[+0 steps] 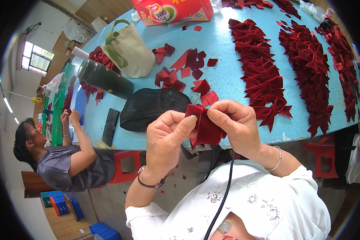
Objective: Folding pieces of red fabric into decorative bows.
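Note:
Between my two hands, just off the near table edge, is a piece of dark red velvet ribbon (206, 127), folded over on itself. My left hand (167, 138) pinches its left upper edge between thumb and fingers. The thumb and fingers of my right hand (239, 127) close on its upper right corner. Loose red velvet pieces (172, 80) lie on the table beyond my hands. To the right, finished velvet bows (260, 68) lie overlapped in a long row, with a second row of bows (308, 72) beside it.
A black mesh pouch (154, 106), a phone (110, 127), a dark green bottle (106, 79) and a cream bag (132, 52) stand or lie left on the blue table (212, 36). A red box (172, 12) is at the back. Another person (64, 156) sits left, hands raised. A black cord (224, 192) hangs before me.

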Motion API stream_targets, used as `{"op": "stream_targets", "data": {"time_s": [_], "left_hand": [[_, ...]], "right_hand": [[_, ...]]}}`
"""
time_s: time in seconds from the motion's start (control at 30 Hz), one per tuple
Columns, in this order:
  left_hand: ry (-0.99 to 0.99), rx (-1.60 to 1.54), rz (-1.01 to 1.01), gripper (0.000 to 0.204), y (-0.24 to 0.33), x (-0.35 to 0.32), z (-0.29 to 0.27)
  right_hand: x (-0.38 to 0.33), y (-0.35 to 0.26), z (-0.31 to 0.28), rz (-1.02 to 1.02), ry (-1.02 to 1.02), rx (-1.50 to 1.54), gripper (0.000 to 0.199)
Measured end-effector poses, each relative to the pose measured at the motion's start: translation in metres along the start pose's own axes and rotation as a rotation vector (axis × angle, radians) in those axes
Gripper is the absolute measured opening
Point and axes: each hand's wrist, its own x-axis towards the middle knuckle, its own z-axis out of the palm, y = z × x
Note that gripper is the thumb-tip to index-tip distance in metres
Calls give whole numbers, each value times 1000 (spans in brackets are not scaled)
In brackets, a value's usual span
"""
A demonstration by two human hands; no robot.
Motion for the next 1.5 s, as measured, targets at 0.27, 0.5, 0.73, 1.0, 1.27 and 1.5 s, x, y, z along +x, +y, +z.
{"op": "stream_targets", "data": {"time_s": [0.27,0.5,0.73,1.0,1.27,1.5], "left_hand": [[-2,-44,-1,16,-2,-2,1],[-18,-122,-108,19,7,-1,1],[-132,-41,-242,30,13,8,-2],[-123,64,-147,23,11,8,3],[-39,26,33,21,9,8,-1],[-41,6,53,15,12,6,9]], "right_hand": [[0,0,-1,-10,1,13,13],[1,-4,-2,-38,-15,-68,12],[5,-10,-6,-162,-132,-208,9],[10,-15,-8,-152,-149,-150,22],[0,-3,-32,-181,-164,-147,38],[-10,-13,-14,-83,-273,-239,38]]}}
